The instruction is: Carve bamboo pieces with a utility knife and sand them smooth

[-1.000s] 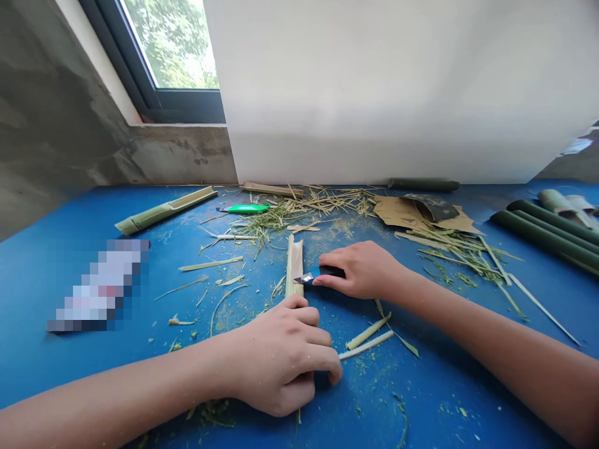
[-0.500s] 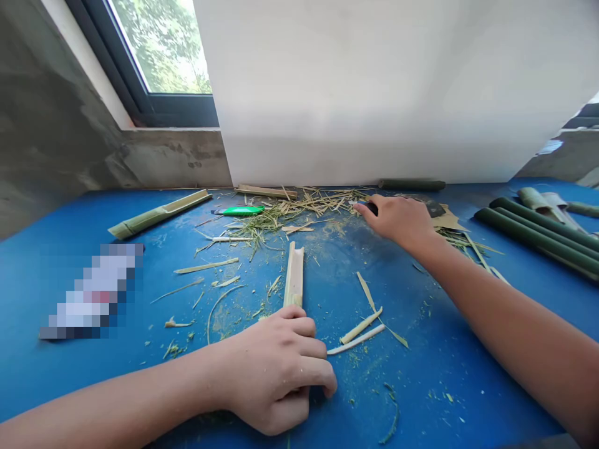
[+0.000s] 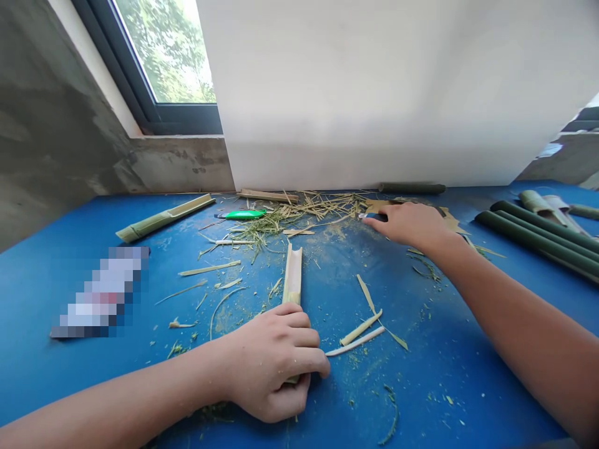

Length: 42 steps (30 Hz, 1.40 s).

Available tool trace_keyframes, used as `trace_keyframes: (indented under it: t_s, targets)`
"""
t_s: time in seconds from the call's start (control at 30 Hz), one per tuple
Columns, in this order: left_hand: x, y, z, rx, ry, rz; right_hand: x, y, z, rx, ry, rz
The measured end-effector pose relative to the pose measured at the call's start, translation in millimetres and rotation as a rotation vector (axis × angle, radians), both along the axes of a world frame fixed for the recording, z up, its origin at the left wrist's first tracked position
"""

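Head view: lower centre, my left hand (image 3: pixel 281 358) clamps split bamboo (image 3: pixel 293 277); my right hand (image 3: pixel 414 225) grips a knife (image 3: pixel 378 217), best aimed away.

Split bamboo (image 3: pixel 293 274), hollow up, under left hand (image 3: pixel 281 362); knife (image 3: pixel 377 217) in right hand (image 3: pixel 414 224).

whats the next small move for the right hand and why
Probably bring the knife in the right hand over to the bamboo piece: the left hand holds it on the table with its far end uncovered, while the knife is away from it, by the shavings.
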<state>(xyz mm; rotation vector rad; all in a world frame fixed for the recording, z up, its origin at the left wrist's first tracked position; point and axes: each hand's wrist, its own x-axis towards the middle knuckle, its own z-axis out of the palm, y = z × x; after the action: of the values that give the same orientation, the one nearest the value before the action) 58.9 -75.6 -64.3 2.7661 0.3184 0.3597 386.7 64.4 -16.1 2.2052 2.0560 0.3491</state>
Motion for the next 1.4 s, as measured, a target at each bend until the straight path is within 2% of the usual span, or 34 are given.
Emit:
trace_keyframes:
  t_s: [0.17, 0.33, 0.4, 0.5, 0.53, 0.67, 0.87, 1.03, 1.17, 1.33, 1.4]
  targets:
    - [-1.7, 5.5, -2.0, 0.036, -0.04, 0.063, 14.1, -3.1, 6.5, -0.161, -0.073, -0.008]
    - [-2.5, 8.1, -2.2, 0.04, -0.048, 0.094, 27.1, 0.1, 10.0, -0.058, -0.041, -0.056]
    - [-2.4, 8.4, -1.7, 0.034, -0.048, 0.088, 33.3, 1.8, 10.3, -0.15, -0.005, -0.051]
    - [-2.1, 8.4, -1.4, 0.032, -0.048, 0.087, 41.1, 3.9, 8.2, -0.367, 0.081, 0.051]
    - [-2.0, 8.4, -1.4, 0.031, -0.045, 0.089, 41.8, 4.4, 7.1, -0.361, 0.105, 0.074]
    - [-1.8, 8.6, -0.6, 0.023, -0.03, 0.089, 27.7, 0.5, 5.1, -0.155, 0.135, 0.066]
    - [-2.8, 9.9, 2.7, 0.038, 0.006, 0.051, -37.9, -35.0, 5.5, -0.142, 0.271, 0.453]
    - [-3.0, 11.2, 3.0, 0.046, 0.03, 0.0, -79.5, -60.5, -13.2, -0.21, 0.314, 0.768]
    - [-3.0, 9.2, 5.3, 0.012, 0.035, 0.009, -90.1, -66.6, -24.5, -0.223, 0.311, 0.862]
    - [-2.6, -3.8, 6.4, 0.012, 0.047, -0.139, -88.6, -70.3, -20.0, -0.234, 0.269, 0.945]
    - [-1.9, -8.6, 3.9, 0.038, 0.047, -0.158, -86.4, -71.1, -18.3, -0.221, 0.243, 0.998]
